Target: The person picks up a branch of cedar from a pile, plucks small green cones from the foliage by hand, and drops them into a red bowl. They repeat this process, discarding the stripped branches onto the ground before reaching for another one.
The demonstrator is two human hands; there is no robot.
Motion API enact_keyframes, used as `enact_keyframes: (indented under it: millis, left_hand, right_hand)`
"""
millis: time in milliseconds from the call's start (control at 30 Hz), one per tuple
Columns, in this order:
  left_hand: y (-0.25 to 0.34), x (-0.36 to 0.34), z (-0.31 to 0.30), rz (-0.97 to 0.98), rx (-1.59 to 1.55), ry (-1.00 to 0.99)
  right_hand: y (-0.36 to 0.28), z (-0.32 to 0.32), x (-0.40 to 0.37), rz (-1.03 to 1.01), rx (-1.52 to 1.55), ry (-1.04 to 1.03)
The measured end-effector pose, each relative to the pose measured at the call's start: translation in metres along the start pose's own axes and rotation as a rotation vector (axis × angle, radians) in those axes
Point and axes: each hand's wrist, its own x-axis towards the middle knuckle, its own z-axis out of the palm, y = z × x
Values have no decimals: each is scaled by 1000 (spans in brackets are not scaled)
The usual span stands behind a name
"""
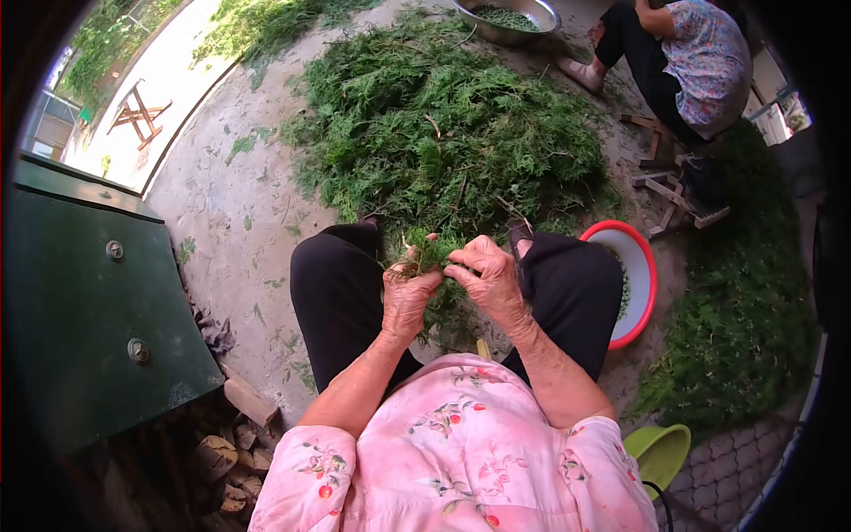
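Between my knees, my left hand [410,291] is closed around an evergreen sprig [429,252] with flat, scaly green foliage. My right hand [489,282] pinches at the sprig's right side, thumb and fingers pressed together. Any small piece between those fingertips is hidden. Beyond my feet lies a large heap of cut evergreen branches [443,124]. To the right of my knee stands a white basin with a red rim [652,284], holding small green pieces, partly covered by my leg.
A metal bowl [505,34] of green pieces stands behind the heap. Upper right, another person [705,66] sits low by wooden stools [669,191]. More branches [736,328] lie at right, near a yellow-green container [658,454]. A green cabinet [97,293] and firewood [235,461] are left.
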Motion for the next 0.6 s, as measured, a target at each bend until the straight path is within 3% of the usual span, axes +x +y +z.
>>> enact_keyframes:
  millis: [100, 200, 267, 300, 333, 400, 533, 600]
  left_hand:
    - [-4, 1, -3, -7, -4, 9]
    - [-9, 1, -5, -15, -54, 32]
    - [-8, 3, -4, -16, -98, 53]
    - [-8, 4, -4, -45, -153, 74]
    - [-7, 4, -5, -74, -208, 97]
    - [-10, 7, -9, -101, -215, 73]
    - [-12, 7, -9, -149, -227, 94]
    - [-12, 7, -10, -129, -223, 81]
  right_hand:
    - [-1, 1, 1, 3, -7, -4]
    - [5, 1, 1, -126, 4, 24]
    - [-2, -4, 2, 452, 523, -42]
    - [-5, -11, 4, 629, 769, -60]
    - [3, -20, 9, 610, 1129, -46]
    - [0, -24, 10, 541, 1274, -40]
    - [7, -18, 9, 586, 1318, -3]
    - [12, -13, 6, 700, 956, -45]
